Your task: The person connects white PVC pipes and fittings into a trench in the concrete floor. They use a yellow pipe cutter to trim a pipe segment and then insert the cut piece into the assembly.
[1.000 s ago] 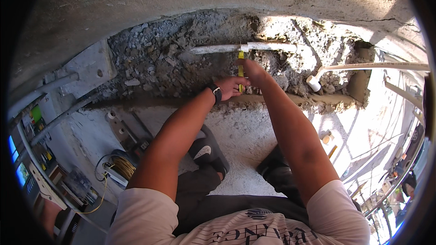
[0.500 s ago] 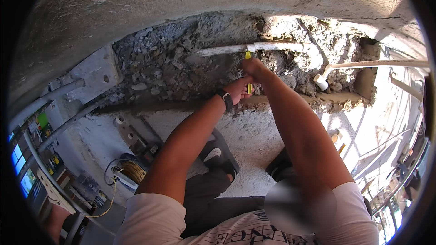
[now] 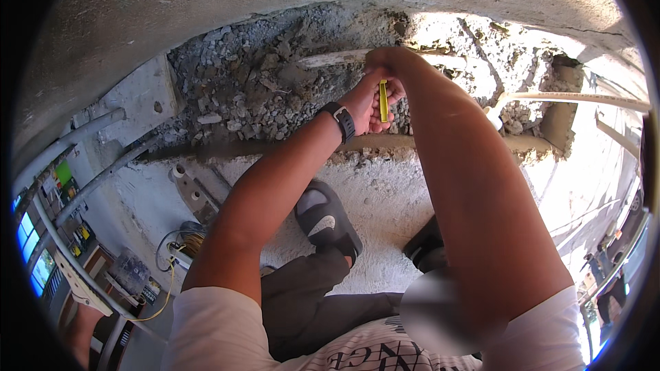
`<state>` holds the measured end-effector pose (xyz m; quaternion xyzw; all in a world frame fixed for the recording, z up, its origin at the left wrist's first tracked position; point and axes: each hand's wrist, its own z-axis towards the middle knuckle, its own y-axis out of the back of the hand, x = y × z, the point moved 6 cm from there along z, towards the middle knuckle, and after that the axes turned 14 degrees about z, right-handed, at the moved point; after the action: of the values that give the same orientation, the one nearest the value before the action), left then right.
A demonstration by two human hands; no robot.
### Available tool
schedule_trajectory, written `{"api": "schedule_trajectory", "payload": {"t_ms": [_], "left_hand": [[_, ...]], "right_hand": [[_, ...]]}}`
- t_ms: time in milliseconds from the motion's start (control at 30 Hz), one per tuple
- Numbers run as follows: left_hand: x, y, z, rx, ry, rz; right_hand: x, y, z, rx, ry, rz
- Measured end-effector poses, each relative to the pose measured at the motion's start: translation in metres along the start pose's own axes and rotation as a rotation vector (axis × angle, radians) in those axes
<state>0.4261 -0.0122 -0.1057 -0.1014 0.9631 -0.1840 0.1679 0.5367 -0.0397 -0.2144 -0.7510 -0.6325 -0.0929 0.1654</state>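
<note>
My left hand (image 3: pixel 368 99) closed around yellow tool (image 3: pixel 383 101), just below white pipe (image 3: pixel 330 59). Right hand (image 3: pixel 382 62) on pipe, grip unclear. Pipe exposed in rubble trench (image 3: pixel 247 89); work looks unfinished.

right hand (image 3: pixel 382 62) mostly hidden behind wrist

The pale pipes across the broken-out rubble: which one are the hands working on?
The upper-left pale pipe, lying over the grey rubble. Both hands meet at its right end, the left hand around a yellow strip. The right-side pipe lies untouched.
</note>
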Motion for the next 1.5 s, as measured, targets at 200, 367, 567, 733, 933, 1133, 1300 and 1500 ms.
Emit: {"api": "schedule_trajectory", "payload": {"t_ms": [200, 367, 567, 733, 933, 1133, 1300, 1500], "left_hand": [[0.007, 0.02, -0.006, -0.022, 0.09, -0.026], [0.034, 0.002, 0.013, 0.016, -0.031, -0.105], [0.069, 0.015, 0.034, 0.021, -0.094, -0.049], [0.076, 0.018, 0.049, 0.104, -0.17, 0.169], [0.099, 0.03, 0.071, 0.0, -0.234, 0.279], [0.092, 0.026, 0.073, 0.028, -0.212, 0.253], [0.085, 0.029, 0.063, 0.114, -0.177, 0.168], [0.054, 0.015, 0.023, -0.029, -0.087, 0.025]], "right_hand": [[0.03, -0.029, -0.047, 0.042, -0.43, 0.448], [-0.015, -0.027, -0.023, -0.076, -0.083, 0.331], [-0.005, -0.045, -0.029, -0.243, 0.043, -0.076], [-0.062, -0.043, 0.014, -0.461, -0.019, 0.027], [-0.064, -0.062, -0.014, -0.598, 0.058, 0.298], [-0.062, -0.055, -0.019, -0.589, 0.068, 0.289], [-0.041, -0.044, -0.02, -0.587, -0.02, 0.226], [-0.009, -0.029, -0.01, -0.265, -0.014, -0.155]]}}
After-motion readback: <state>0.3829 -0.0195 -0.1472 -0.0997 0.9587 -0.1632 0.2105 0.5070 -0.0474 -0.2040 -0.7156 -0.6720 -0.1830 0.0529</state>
